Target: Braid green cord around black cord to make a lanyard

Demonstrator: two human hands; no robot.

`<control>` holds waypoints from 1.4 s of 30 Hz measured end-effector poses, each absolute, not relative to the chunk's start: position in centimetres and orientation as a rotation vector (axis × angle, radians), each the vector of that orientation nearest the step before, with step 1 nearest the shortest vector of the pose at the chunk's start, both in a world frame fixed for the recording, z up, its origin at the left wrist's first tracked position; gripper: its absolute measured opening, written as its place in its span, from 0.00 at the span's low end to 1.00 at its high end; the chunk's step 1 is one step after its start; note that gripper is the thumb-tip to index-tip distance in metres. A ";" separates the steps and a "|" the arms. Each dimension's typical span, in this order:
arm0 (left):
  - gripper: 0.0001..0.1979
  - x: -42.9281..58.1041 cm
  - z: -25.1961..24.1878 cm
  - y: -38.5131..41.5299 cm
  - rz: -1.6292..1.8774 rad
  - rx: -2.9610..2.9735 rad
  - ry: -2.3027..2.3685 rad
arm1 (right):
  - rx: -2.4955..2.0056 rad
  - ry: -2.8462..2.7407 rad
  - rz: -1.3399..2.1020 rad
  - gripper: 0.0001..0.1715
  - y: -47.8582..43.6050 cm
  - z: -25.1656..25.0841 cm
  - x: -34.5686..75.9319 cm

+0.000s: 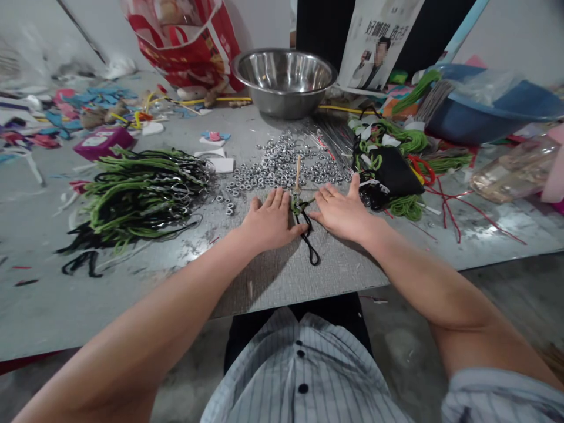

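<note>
My left hand (271, 221) lies flat on the table, fingers stretched forward and thumb out to the side. Opposite it my right hand (340, 211) rests palm down, its fingers spread. Between them lies a black and green cord (314, 256) with a looped black end towards me; the thumb of my left hand touches it or lies right beside it. A thin wooden stick (298, 170) stands at the far end of the cord. Beyond my fingertips many small metal rings (282, 161) are scattered in a heap.
On the left lies a pile of green and black cords (132, 197) with metal rings, beside a purple box (104, 143). A steel bowl (284, 108) stands at the back. Green cord bundles (405, 141), a blue basin (471, 120) and red strings (467, 211) occupy the right.
</note>
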State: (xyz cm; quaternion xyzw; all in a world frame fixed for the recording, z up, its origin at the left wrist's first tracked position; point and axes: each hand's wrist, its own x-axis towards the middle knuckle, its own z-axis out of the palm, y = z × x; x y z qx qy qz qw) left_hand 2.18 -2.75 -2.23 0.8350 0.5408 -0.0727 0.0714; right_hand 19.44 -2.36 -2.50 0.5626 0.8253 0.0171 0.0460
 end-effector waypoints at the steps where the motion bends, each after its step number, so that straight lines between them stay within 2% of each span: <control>1: 0.42 2.2 -2.2 -2.7 -0.223 2.511 1.632 | 1.720 2.523 0.057 0.33 -2.3 -2.6 19.5; 14: 0.44 2.1 -2.2 -2.6 -0.292 2.521 1.616 | 1.763 2.561 0.007 0.45 -1.8 -3.1 19.6; 19: 0.46 2.3 -2.0 -2.9 -0.340 2.523 1.678 | 1.752 2.484 0.111 0.55 -1.9 -2.9 20.3; 23: 0.47 2.3 -2.1 -3.1 -0.366 2.521 1.760 | 1.775 2.475 0.155 0.57 -1.7 -3.3 21.1; 31: 0.47 1.7 -2.6 -3.2 -0.279 2.547 1.844 | 1.804 2.578 0.221 0.54 -0.5 -4.9 23.5; 37: 0.46 1.5 -2.5 -3.5 -0.224 2.557 1.835 | 1.833 2.439 0.105 0.53 -1.3 -2.9 22.0; 40: 0.37 1.3 -2.3 -3.3 -0.049 2.634 1.721 | 1.894 2.445 0.073 0.45 -1.7 -1.5 21.1; 42: 0.27 1.2 -2.3 -2.9 0.113 2.682 1.630 | 1.873 2.569 -0.017 0.33 -1.7 -1.1 20.6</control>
